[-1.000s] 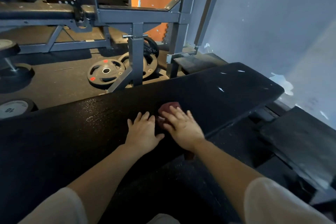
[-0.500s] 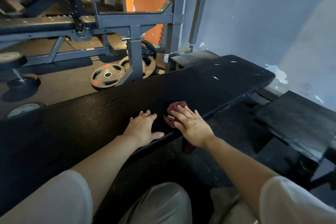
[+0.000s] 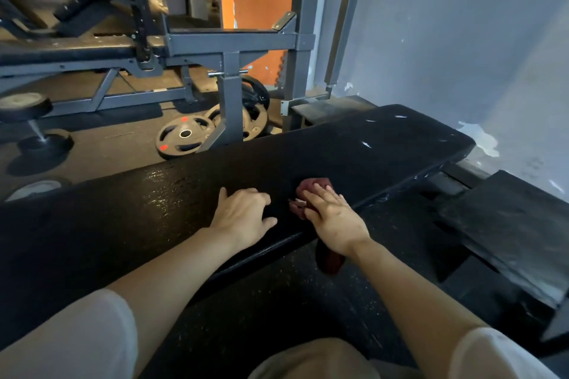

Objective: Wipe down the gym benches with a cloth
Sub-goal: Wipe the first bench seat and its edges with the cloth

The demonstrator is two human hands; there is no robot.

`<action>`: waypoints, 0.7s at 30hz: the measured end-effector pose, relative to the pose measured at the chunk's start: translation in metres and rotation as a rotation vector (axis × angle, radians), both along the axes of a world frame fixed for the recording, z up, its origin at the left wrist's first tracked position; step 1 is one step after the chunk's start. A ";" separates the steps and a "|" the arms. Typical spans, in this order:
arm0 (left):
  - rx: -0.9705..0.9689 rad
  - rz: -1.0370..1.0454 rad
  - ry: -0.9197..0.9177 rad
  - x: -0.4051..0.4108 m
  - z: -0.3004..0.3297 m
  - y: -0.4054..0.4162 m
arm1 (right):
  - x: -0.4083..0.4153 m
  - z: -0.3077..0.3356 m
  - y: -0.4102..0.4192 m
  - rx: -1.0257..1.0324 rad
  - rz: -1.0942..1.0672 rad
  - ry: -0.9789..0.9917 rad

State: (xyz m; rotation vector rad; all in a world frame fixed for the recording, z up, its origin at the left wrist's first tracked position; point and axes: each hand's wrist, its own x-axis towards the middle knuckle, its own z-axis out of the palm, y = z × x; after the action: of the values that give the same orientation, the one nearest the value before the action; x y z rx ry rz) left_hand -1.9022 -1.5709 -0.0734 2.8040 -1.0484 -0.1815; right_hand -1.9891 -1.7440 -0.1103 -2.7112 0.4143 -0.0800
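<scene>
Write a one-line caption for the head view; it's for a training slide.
Right hand presses a red cloth on the black bench; left hand rests beside it.

A long black padded worktop [image 3: 354,144] with a grainy, scuffed cover runs slantwise, wet sheen showing to the left of the left grip [image 3: 243,217]. That grip rests on it with fingers spread. Just beside it, the right grip [image 3: 334,218] presses flat on a crumpled dark red cloth [image 3: 311,186], whose end hangs over the near edge below the wrist.
</scene>
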 end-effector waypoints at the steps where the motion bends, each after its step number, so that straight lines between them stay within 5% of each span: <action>1: -0.020 -0.029 -0.003 0.002 0.000 -0.010 | 0.003 0.000 -0.013 0.012 -0.075 0.000; 4: -0.048 -0.125 -0.007 0.013 -0.003 -0.041 | 0.011 -0.001 -0.032 -0.001 -0.201 0.027; 9: -0.101 -0.215 -0.025 0.037 -0.011 -0.095 | 0.028 -0.002 -0.046 -0.108 -0.035 0.064; 21: -0.190 -0.234 -0.029 0.138 -0.017 -0.202 | 0.151 -0.003 -0.165 -0.188 -0.081 0.062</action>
State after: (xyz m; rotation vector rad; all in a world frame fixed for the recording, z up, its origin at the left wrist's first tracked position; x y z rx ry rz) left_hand -1.7645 -1.7729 -0.0906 2.5196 -1.3244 -0.0617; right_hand -1.8377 -1.9088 -0.1138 -2.8865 0.5614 -0.0596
